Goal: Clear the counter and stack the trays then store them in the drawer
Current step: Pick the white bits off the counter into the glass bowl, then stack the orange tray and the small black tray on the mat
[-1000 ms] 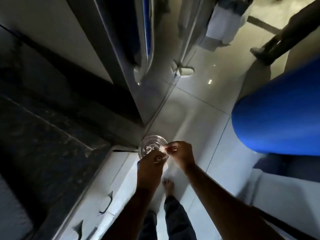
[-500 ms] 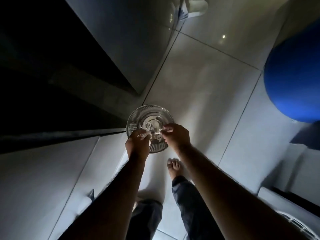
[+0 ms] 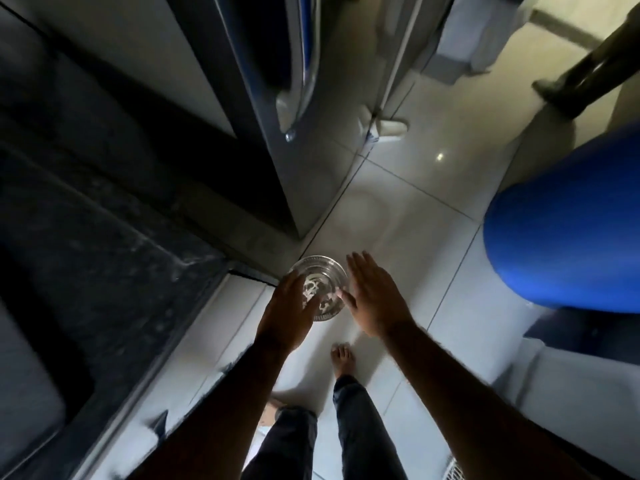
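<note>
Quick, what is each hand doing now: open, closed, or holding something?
Left hand: holding the glass dish by its near-left edge.
Right hand: open, fingers spread flat beside the dish, gripping nothing.

Dim, counter (image 3: 104, 254) in deep shadow, floor (image 3: 408, 188) glare, perhaps slight motion blur

Glossy pale floor tiles (image 3: 398, 216) fill the frame's centre, catching a small light glint. A dark speckled counter (image 3: 104, 258) occupies the left; a blue barrel (image 3: 568, 237) stands right.
</note>
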Available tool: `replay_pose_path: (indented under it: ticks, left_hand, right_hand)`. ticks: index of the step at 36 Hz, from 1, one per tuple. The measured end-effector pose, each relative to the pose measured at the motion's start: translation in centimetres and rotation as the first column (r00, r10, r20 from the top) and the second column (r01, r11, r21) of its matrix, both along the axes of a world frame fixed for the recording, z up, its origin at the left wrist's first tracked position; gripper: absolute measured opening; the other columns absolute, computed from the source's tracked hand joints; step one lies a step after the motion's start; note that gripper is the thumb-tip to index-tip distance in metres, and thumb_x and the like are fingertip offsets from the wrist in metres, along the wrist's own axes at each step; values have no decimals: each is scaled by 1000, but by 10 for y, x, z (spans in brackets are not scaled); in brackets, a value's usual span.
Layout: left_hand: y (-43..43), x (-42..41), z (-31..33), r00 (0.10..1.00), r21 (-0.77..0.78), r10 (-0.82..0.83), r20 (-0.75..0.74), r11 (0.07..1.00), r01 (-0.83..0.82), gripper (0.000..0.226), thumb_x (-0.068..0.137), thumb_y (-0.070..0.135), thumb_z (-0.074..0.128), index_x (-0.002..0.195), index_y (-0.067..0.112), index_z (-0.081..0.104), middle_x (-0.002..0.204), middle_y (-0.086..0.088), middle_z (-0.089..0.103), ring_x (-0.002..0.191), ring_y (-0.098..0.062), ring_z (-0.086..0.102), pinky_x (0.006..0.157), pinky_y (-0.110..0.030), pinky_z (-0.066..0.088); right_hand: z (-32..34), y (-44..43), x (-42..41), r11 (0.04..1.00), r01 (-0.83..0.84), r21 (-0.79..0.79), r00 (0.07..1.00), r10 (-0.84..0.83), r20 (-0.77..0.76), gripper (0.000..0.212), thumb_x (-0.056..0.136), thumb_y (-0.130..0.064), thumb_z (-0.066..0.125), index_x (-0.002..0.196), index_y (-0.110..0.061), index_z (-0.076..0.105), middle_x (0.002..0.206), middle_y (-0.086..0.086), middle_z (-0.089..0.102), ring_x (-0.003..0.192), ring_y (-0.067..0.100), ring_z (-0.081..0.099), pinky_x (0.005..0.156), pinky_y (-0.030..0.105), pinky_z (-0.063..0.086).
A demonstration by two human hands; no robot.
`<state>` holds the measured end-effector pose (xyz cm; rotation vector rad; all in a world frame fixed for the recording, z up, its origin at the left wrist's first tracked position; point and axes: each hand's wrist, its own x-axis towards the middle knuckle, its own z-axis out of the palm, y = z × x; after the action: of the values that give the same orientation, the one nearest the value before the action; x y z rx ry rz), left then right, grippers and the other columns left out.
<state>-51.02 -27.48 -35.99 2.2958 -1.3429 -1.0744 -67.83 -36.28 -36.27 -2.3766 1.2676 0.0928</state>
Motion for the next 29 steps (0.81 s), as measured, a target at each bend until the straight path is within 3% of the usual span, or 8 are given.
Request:
replay_pose_path:
  ticks: [5, 8, 14, 18, 21, 23, 26, 29]
  left_hand:
    - [14, 3, 93, 997, -34, -61, 46, 997, 63, 89, 85, 71, 18, 151, 13, 29, 161, -9, 27, 149, -22, 22, 120, -37, 24]
    - [19, 10, 141, 991, -89, -98, 95, 990, 107, 75, 96, 59, 30, 155, 12, 20, 164, -8, 18, 152, -20, 13, 120, -34, 16]
    - [36, 48, 217, 968, -242, -108, 225, 956, 163, 75, 97, 55, 34, 154, 7, 23, 164, -10, 19, 152, -20, 12, 123, -30, 10]
    - [62, 93, 254, 954, -346, 40, 297, 936, 68, 77, 92, 59, 35, 152, 10, 30, 162, -6, 25, 151, -17, 18, 123, -35, 22]
    - [93, 137, 270, 927, -361, 131, 351, 932, 5, 82, 91, 64, 32, 151, 9, 31, 162, -7, 26, 152, -18, 15, 123, -31, 13]
    - [119, 167, 276, 884, -357, 200, 423, 933, -40, 86, 91, 68, 21, 151, 7, 32, 161, -9, 28, 152, -21, 16, 123, -32, 7]
    - [163, 207, 282, 807, -322, 312, 501, 933, -161, 91, 88, 71, 11, 153, 10, 29, 163, -6, 24, 153, -20, 13, 123, -44, 4]
    - [204, 242, 287, 754, -305, 396, 524, 914, -268, 93, 88, 74, 10, 154, 10, 21, 165, -5, 17, 153, -19, 5, 123, -51, 2]
  right_hand:
    - [98, 1, -1, 997, -43, -58, 999, 42, -12, 76, 94, -52, 42, 151, -2, 33, 157, 18, 39, 147, 34, 34, 111, 49, 40]
    - [149, 2, 10, 995, -79, -53, 997, 78, -17, 77, 95, -56, 32, 154, -6, 26, 162, 15, 31, 152, 31, 24, 118, 50, 34]
    - [223, 8, 65, 963, -225, -146, 973, 231, 27, 74, 97, -52, 24, 154, -6, 27, 160, 17, 34, 150, 32, 29, 117, 49, 35]
    - [259, 15, 120, 931, -300, -206, 946, 319, 65, 75, 97, -56, 27, 156, -9, 25, 162, 13, 30, 152, 29, 25, 119, 45, 32]
    - [272, 26, 162, 898, -367, -241, 912, 399, 95, 75, 97, -57, 34, 155, -10, 27, 162, 12, 31, 152, 28, 25, 117, 50, 35]
    - [276, 37, 191, 870, -418, -262, 887, 453, 88, 78, 98, -61, 29, 153, -7, 31, 160, 14, 36, 150, 30, 29, 114, 52, 39]
    - [280, 57, 232, 836, -481, -263, 854, 515, 77, 87, 95, -69, 20, 151, -4, 36, 157, 16, 40, 147, 32, 34, 110, 54, 43]
    - [281, 78, 269, 799, -537, -271, 817, 573, 71, 91, 92, -72, 25, 155, -6, 25, 162, 14, 31, 152, 29, 25, 115, 51, 38]
